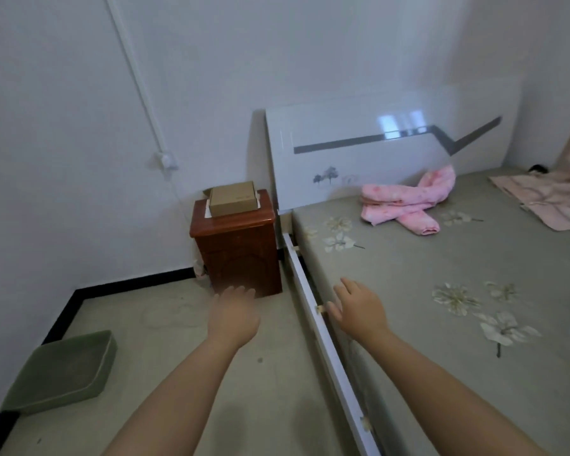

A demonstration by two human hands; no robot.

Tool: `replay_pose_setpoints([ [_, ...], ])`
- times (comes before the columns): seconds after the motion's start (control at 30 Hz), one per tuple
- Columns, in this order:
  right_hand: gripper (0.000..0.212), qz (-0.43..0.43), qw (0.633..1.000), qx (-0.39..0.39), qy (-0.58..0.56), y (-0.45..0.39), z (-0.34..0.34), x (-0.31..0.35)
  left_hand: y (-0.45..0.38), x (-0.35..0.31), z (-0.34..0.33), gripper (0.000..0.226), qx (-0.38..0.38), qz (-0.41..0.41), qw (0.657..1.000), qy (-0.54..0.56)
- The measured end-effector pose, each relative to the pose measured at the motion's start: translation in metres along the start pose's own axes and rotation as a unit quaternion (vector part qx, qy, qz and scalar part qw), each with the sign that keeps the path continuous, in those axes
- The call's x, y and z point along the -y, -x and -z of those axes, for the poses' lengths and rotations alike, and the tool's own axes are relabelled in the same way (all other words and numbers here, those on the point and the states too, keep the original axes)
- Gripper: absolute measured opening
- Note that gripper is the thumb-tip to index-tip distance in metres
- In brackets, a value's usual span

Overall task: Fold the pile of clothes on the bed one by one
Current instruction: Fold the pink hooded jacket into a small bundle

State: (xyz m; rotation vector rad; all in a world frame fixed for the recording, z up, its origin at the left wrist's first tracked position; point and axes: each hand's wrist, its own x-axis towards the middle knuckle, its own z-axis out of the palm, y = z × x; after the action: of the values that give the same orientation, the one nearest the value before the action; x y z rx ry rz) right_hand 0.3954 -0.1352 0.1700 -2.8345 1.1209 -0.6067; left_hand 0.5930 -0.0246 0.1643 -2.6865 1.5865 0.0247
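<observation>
A: Grey floral-printed bed is carrying crumpled pink flannel garment at its headboard edge.

B: Left hand and right hand are hovering spread, holding nothing; garment is lying well apart, so overreaching is risking a one-handed drag.

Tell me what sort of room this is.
A bedroom, most likely: a bed with a white headboard, a wooden nightstand beside it, and pink clothes lying on the mattress.

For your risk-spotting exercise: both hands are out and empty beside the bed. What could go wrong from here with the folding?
1. The pink garment lies bunched by the headboard, far from both the left hand and right hand; a long lean seems likely.
2. The white bed rail juts beside the mattress and could catch a shin.
3. The pale pink cloth could be overlooked at the frame edge.
</observation>
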Motion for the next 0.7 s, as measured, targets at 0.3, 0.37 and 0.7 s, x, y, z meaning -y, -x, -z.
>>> replay_pose_setpoints([
  [0.3,0.029,-0.186,0.983,-0.006,0.003,-0.175,-0.058,-0.140,-0.277,-0.031,0.008,0.050,-0.027,-0.139,0.990,-0.024],
  [0.37,0.034,-0.222,0.975,0.009,0.023,-0.214,-0.078,-0.173,-0.332,-0.050,0.004,0.049,-0.028,-0.171,0.984,-0.027],
  [0.7,0.046,-0.373,0.921,0.110,-0.014,-0.368,-0.153,-0.303,-0.577,-0.102,-0.018,0.043,0.001,-0.237,0.969,-0.063],
])
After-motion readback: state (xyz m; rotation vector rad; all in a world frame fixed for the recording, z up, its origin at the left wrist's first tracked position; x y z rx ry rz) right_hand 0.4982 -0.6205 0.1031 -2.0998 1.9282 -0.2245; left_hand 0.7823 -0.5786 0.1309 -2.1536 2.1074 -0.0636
